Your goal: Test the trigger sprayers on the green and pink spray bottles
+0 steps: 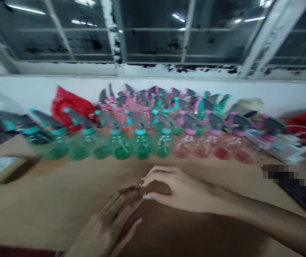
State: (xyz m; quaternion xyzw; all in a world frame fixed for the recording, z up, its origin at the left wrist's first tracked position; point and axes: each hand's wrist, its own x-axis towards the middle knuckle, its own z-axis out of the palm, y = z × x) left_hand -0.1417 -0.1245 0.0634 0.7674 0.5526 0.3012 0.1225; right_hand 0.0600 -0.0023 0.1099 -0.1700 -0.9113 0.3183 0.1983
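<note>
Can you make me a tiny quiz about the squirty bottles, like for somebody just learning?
1. True or false: the right grip is holding a spray bottle.
2. What colour are the collars on the front-row green bottles? A pink; B turquoise; C yellow.
3. Fill in: in the picture, the front-row pink bottles stand to the ___ of the green ones.

Key: 1 false; 2 B; 3 right.

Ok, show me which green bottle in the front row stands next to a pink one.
The rightmost green bottle in that row: only it has a pink bottle as its direct neighbor.
</note>
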